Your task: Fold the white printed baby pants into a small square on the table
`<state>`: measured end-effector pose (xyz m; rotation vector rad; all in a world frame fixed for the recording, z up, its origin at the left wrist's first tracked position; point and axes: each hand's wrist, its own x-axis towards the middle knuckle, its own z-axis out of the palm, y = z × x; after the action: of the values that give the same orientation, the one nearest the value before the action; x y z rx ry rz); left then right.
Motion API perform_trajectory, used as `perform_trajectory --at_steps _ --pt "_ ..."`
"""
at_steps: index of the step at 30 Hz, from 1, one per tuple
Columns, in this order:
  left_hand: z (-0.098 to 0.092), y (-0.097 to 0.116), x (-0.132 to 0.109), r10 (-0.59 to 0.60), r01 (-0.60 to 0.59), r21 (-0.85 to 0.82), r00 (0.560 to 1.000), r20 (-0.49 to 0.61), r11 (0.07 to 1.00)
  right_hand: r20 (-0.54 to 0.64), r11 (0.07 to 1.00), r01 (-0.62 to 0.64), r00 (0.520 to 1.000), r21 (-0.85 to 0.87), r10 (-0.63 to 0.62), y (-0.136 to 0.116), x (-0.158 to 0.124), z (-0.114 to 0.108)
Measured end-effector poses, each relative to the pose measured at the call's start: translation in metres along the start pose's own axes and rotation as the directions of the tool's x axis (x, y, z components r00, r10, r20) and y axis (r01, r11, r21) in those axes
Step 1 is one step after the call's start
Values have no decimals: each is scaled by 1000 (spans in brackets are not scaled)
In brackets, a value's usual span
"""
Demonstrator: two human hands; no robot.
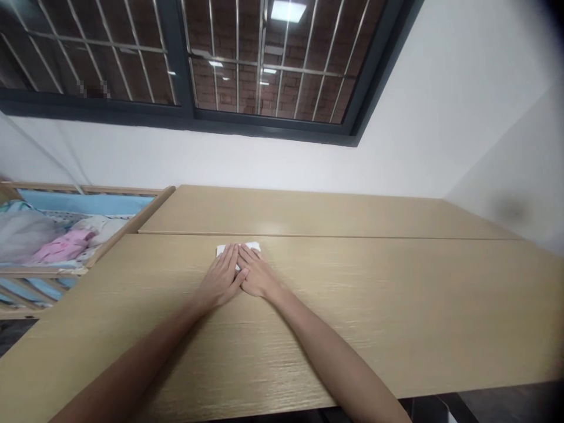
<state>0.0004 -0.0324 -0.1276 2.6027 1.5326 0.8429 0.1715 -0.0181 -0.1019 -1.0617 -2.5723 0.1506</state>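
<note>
A small white folded cloth (252, 245) lies on the light wooden table (396, 305), near the seam between two table tops. My left hand (222, 276) lies flat on it, fingers stretched out and together. My right hand (257, 273) lies flat beside it, fingers stretched out, thumbs touching. Both hands cover most of the cloth; only its far edge and corners show.
A second wooden table (308, 211) butts against the far side, by a white wall under a barred window (185, 59). At the left stands a wooden cot (110, 235) with blue, pink and grey fabrics (66, 244) inside.
</note>
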Motion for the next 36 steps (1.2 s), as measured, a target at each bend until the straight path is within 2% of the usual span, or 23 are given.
perform_trajectory --at_steps 3,8,12,16,21,23,26,29,31,32,34,36 --pt "8 -6 -7 -23 21 62 999 30 998 15 999 -48 999 -1 48 6 -5 -1" --pt "7 -15 -14 -51 51 84 999 -3 995 44 987 -147 989 61 144 17 -21 -16" --pt "3 -17 -13 -56 55 79 998 17 995 53 984 -153 987 95 149 23 -27 -25" --pt "0 -14 -5 -78 76 95 997 13 993 40 987 -146 989 62 144 28 -19 -28" --pt "-11 -1 3 -160 160 129 987 -10 979 -95 995 -101 990 7 101 31 -9 -26" --pt "-18 5 3 -155 154 131 988 -7 979 -158 997 -71 985 10 72 29 -11 -25" --pt "-30 13 1 -131 130 118 991 6 985 -293 987 -115 945 115 144 22 -18 -27" --pt "-44 21 -1 -156 156 64 988 -3 986 -401 915 -148 864 374 304 14 -26 -33" --pt "-53 26 -3 -208 210 -126 978 29 970 -362 816 -103 860 568 360 11 -29 -38" --pt "-57 28 -3 -239 249 -256 968 71 934 -316 754 -84 874 652 370 10 -29 -40" --pt "-62 30 -4 -284 346 -496 938 197 797 -212 617 -78 900 783 382 12 -28 -43" --pt "-62 31 -6 -319 426 -628 904 283 651 -133 486 -106 892 867 431 15 -26 -42"
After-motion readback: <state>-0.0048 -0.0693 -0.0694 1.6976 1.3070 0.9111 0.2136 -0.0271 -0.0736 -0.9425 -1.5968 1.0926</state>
